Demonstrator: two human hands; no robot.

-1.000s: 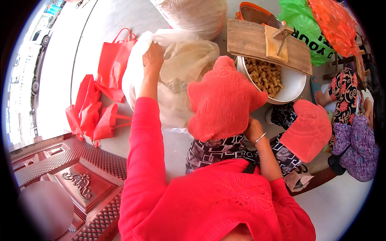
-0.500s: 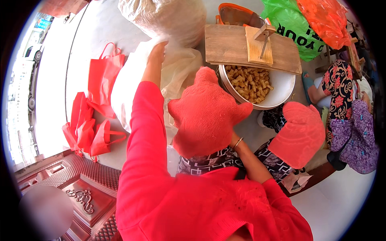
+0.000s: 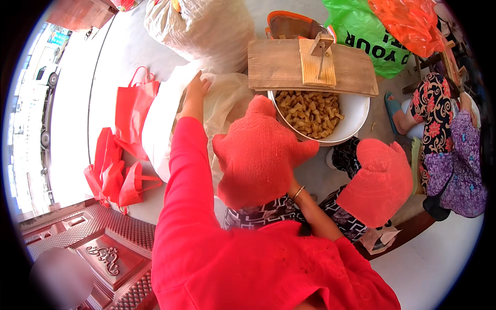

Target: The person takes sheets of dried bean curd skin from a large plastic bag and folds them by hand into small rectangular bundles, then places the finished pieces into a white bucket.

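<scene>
My left hand (image 3: 195,89) is over the mouth of a translucent white plastic bag (image 3: 168,111), beside its raised edge. Its visible fingers look stretched and apart. A red, fuzzy cloth piece with stubby corners (image 3: 261,152) bulges in front of my lap. My right forearm, with a bangle (image 3: 298,192) at the wrist, reaches behind this red piece, which hides my right hand. Just beyond stands a white basin (image 3: 356,116) holding many small tan-brown chunks (image 3: 310,111). Across its far side lies a wooden board (image 3: 274,64) with a block and metal blade (image 3: 321,62) mounted on it.
Red fabric bags (image 3: 135,111) lie at the left, near a carved reddish door panel (image 3: 106,253). A large filled white sack (image 3: 206,36) stands at the back. Green (image 3: 356,31) and orange (image 3: 408,23) plastic bags are far right, near a seated person's patterned trouser leg (image 3: 436,113).
My left hand has come down and slightly left along the plastic bag's mouth, and its fingers now show more. The view has shifted a little. My right arm stays behind the red cloth piece.
</scene>
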